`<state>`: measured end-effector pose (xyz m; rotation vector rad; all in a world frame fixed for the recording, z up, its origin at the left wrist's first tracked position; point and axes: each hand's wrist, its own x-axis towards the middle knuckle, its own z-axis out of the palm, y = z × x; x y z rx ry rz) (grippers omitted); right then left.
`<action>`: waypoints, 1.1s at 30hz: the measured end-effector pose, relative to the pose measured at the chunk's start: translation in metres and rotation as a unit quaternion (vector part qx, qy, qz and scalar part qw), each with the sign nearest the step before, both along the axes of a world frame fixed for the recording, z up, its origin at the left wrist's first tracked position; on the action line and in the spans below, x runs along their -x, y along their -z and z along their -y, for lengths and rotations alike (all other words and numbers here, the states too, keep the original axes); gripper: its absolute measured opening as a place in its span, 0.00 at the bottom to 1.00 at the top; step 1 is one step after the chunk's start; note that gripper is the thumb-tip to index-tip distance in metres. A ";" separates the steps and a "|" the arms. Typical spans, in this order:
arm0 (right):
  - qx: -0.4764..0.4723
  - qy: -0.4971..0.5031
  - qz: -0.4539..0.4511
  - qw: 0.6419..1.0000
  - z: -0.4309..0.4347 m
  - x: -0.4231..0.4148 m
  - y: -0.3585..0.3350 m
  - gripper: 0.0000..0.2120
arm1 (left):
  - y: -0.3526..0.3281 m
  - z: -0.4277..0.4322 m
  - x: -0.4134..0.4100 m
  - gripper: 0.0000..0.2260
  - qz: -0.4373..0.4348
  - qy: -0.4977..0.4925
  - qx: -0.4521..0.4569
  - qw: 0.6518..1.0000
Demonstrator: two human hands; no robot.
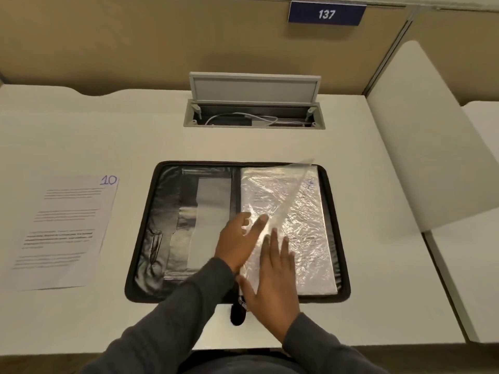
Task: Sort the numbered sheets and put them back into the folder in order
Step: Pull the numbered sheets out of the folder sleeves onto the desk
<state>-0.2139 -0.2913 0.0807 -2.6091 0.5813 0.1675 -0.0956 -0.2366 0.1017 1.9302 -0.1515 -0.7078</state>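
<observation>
Our left hand [237, 238] is propping a clear sleeve [289, 195] up on near-straight fingers, gripping nothing | our right hand [272, 271] is lying flat, fingers spread, pressing the sleeve stack [307, 238] in the open zip folder [151, 238] | sheet 10 [67, 233] is lying well left on the desk [81, 130] | we're risking the slick sleeve sliding off and flopping shut.

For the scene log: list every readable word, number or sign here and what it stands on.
"137": blue sign on the partition.
"10": handwritten, top corner of the loose sheet.
Loose sheet's printed lines: too blurred to read.
The sleeved sheet in the folder: blue scrawl and print unreadable under glare.
</observation>
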 end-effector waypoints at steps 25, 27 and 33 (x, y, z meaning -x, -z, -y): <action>-0.116 -0.237 0.117 0.957 -0.060 -0.076 0.029 0.24 | 0.053 -0.156 -0.102 0.11 -0.021 -0.184 -0.210 0.960; -0.092 -0.168 0.113 0.975 -0.035 -0.075 0.029 0.26 | 0.052 -0.155 -0.099 0.11 0.005 -0.174 -0.231 0.957; 0.015 0.020 0.039 0.999 0.053 -0.064 0.039 0.33 | 0.044 -0.153 -0.092 0.10 0.043 -0.193 -0.243 0.950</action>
